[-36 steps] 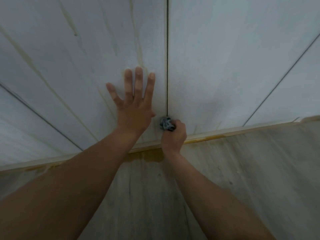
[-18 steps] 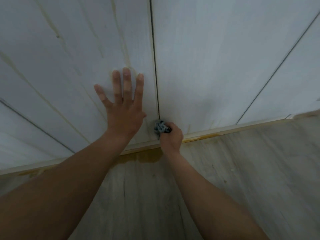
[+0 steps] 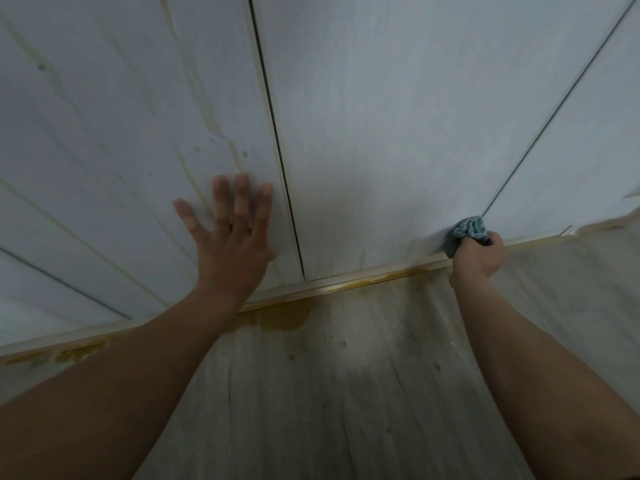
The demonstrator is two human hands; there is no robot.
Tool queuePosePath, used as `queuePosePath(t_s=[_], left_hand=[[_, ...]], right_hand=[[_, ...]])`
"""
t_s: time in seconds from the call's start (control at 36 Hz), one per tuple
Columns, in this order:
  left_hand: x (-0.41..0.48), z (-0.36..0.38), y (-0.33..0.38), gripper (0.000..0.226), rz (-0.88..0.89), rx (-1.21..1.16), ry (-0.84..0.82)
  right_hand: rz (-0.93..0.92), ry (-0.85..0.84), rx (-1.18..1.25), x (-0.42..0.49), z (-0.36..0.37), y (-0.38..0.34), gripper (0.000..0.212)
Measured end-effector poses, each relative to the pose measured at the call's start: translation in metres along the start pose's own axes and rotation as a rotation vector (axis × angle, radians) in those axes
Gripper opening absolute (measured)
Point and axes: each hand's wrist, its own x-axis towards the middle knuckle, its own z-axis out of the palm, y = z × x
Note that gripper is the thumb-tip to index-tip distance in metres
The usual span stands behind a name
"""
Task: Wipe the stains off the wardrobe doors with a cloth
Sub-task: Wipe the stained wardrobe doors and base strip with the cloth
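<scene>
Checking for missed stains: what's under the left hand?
The left hand lies flat on the wardrobe door; a yellowish streak runs to its fingers. Anything beneath the palm is hidden.

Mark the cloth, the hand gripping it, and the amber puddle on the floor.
cloth (image 3: 467, 229), head view, bunched blue fabric above the knuckles.
right hand (image 3: 479, 256), head view, back of the fist.
amber puddle (image 3: 284, 317), head view, its dark middle patch.

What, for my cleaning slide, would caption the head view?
Left hand flat on a stained door while the right hand presses a cloth low on the next door.
</scene>
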Motion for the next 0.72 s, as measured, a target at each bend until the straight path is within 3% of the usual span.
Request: queuePosePath(t_s=[0.17,0.39,0.56,0.72], left_hand=[[-0.001,0.004,-0.001,0.129,0.008,-0.016,0.018],[0.000,0.007,-0.001,0.125,0.009,-0.053,0.042],[0.000,0.006,0.000,0.119,0.005,-0.068,0.056],[-0.001,0.008,0.001,0.130,-0.001,-0.108,0.046]], right_hand=[[-0.023,0.069,-0.060,-0.024,0.027,-0.001,0.013],[-0.203,-0.201,-0.156,-0.070,0.028,0.022,0.024],[-0.017,0.035,-0.086,-0.047,0.029,0.006,0.015],[-0.009,-0.036,-0.119,-0.106,0.049,-0.001,0.016]])
